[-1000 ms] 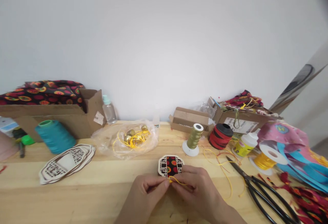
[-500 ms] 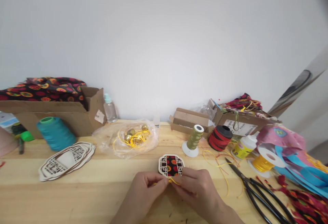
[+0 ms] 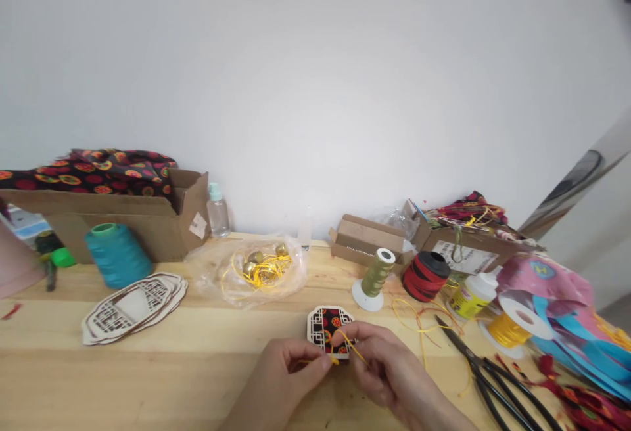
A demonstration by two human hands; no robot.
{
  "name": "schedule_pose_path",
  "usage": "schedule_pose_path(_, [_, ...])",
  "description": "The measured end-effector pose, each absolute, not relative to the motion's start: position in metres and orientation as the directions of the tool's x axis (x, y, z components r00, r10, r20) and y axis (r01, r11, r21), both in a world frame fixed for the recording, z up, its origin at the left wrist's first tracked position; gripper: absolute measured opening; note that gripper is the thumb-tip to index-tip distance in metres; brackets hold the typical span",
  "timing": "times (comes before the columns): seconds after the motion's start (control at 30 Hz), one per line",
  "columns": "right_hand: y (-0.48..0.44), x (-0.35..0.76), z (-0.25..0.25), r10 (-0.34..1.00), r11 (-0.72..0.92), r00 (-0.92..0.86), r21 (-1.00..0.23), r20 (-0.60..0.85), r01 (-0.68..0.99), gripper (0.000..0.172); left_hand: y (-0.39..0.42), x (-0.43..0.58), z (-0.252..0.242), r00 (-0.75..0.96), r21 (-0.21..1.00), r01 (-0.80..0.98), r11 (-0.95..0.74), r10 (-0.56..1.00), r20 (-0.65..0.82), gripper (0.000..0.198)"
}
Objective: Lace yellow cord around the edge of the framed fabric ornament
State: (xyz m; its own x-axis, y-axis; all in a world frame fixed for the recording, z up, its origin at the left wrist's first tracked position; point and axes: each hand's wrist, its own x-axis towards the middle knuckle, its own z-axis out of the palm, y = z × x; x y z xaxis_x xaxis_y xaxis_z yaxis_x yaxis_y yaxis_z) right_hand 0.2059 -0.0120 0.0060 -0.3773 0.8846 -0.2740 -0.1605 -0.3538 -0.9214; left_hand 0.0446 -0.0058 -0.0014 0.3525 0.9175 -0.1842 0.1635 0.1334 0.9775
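A small wooden lattice frame (image 3: 329,326) backed with black cloth with red and orange dots lies on the wooden table (image 3: 197,365) near the front edge. My left hand (image 3: 287,375) pinches a thin yellow cord (image 3: 345,344) at the frame's lower edge. My right hand (image 3: 389,368) is closed on the same cord, which loops up between its fingers just over the frame. Both hands touch at the fingertips.
A stack of bare lattice frames (image 3: 133,303), a teal thread cone (image 3: 118,255), a plastic bag of yellow cord and gold bells (image 3: 256,270), an olive spool (image 3: 374,276), a red-black spool (image 3: 424,276), a glue bottle (image 3: 470,296), black scissors (image 3: 497,372), cardboard boxes and ribbons surround the hands.
The cord's loop has risen over my right fingers. My head has shifted a little, so the table's things sit slightly further right and lower.
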Motion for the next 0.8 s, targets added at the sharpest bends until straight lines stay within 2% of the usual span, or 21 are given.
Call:
schedule_pose_path(0.13, [-0.017, 0.196, -0.003, 0.907, -0.198, -0.374, -0.980, -0.195, 0.029, 0.032, -0.006, 0.043, -0.002, 0.391, 0.982, 0.134, 0.132, 0.904, -0.175, 0.025])
schedule_pose_path(0.23, [-0.019, 0.191, -0.005, 0.927, -0.015, -0.363, -0.978, -0.092, 0.210, 0.028, -0.006, 0.041, -0.004, 0.373, 0.976, 0.117, 0.181, 0.903, -0.212, 0.023])
schedule_pose_path(0.33, [-0.021, 0.189, 0.001, 0.938, 0.161, -0.346, -0.904, 0.016, 0.396, 0.020, -0.006, 0.040, -0.003, 0.383, 0.971, 0.045, 0.235, 0.894, -0.233, 0.020])
schedule_pose_path(0.43, [-0.022, 0.190, 0.004, 0.917, 0.350, -0.366, -0.761, 0.158, 0.546, 0.020, -0.005, 0.041, 0.002, 0.452, 0.966, -0.029, 0.258, 0.865, -0.217, 0.022])
schedule_pose_path(0.5, [-0.022, 0.192, 0.001, 0.885, 0.454, -0.389, -0.656, 0.255, 0.603, 0.021, -0.006, 0.042, 0.003, 0.449, 0.972, -0.002, 0.237, 0.868, -0.210, 0.024])
schedule_pose_path(0.6, [-0.021, 0.195, -0.006, 0.851, 0.525, -0.386, -0.533, 0.356, 0.664, 0.019, -0.007, 0.043, 0.002, 0.372, 0.975, 0.100, 0.197, 0.902, -0.220, 0.030])
schedule_pose_path(0.7, [-0.021, 0.199, -0.010, 0.839, 0.538, -0.370, -0.500, 0.400, 0.679, 0.012, -0.007, 0.042, 0.000, 0.356, 0.970, 0.144, 0.195, 0.904, -0.235, 0.035])
schedule_pose_path(0.8, [-0.021, 0.202, -0.008, 0.824, 0.556, -0.361, -0.497, 0.437, 0.666, 0.014, -0.006, 0.041, -0.001, 0.364, 0.970, 0.152, 0.190, 0.902, -0.233, 0.037])
